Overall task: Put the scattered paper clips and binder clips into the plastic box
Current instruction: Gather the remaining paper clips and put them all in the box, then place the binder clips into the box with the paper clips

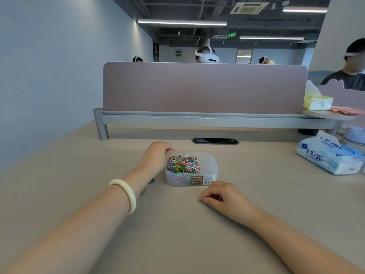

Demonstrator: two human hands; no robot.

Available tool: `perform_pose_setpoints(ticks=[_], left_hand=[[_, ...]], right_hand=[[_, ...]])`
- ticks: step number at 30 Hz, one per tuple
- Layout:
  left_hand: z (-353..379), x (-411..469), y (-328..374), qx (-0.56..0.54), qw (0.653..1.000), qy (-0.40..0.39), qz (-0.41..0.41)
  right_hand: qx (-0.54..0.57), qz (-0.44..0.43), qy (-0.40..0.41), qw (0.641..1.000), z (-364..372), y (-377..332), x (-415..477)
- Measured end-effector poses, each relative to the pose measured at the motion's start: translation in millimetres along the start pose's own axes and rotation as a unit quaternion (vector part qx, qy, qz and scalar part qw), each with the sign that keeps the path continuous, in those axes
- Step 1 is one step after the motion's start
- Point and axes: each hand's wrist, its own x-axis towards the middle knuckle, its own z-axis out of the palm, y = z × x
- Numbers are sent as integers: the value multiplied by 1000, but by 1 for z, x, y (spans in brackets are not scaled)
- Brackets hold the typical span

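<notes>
The plastic box sits on the table straight ahead, between the two hands and a little beyond them, its long axis running left to right. The left hand is at the box's far left corner, fingers curled down just beside or against the rim; whether it grips anything I cannot tell. The right hand rests on the table just near of the box's near right corner, fingers curled loosely under into a soft fist; something dark may be tucked beneath them, but it is too hidden to name. The left compartment is heaped with coloured paper clips, while the right compartment looks bare or nearly so. A small blue object peeks out from under the left wrist, just left of the box, perhaps a binder clip, though most of it is covered. No other loose clips show on the table, so the task seems close to done. The right hand is nearer the bare compartment and has only the near wall to lift over. A tissue pack lies well apart at the right, and the desk divider stands far behind; neither blocks the way.
</notes>
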Motion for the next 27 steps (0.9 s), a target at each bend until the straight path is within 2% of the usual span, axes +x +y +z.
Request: perform_pose_setpoints(ticks=[3,7,11,15,20,27], left_hand=[[-25,-24,-16,-16,999,25,-14],[-59,-68,-51,7,997,-31,-67],[-70,-89,-76,18,993,-41,-108],[-58,-98,-84,33,992,-31,-117],[-53,-99,-91,31,988,-50,-140],[-60,-107,-93,-1,992,-72,-107]], right_hand=[[-11,-7,4,1000,2,-2,1],[-4,-22,27,999,14,-21,13],[9,-67,-8,998,41,-57,39],[-7,-84,-39,996,72,-83,63],[-118,-108,-32,987,85,-87,68],[-105,-114,-45,987,67,-77,52]])
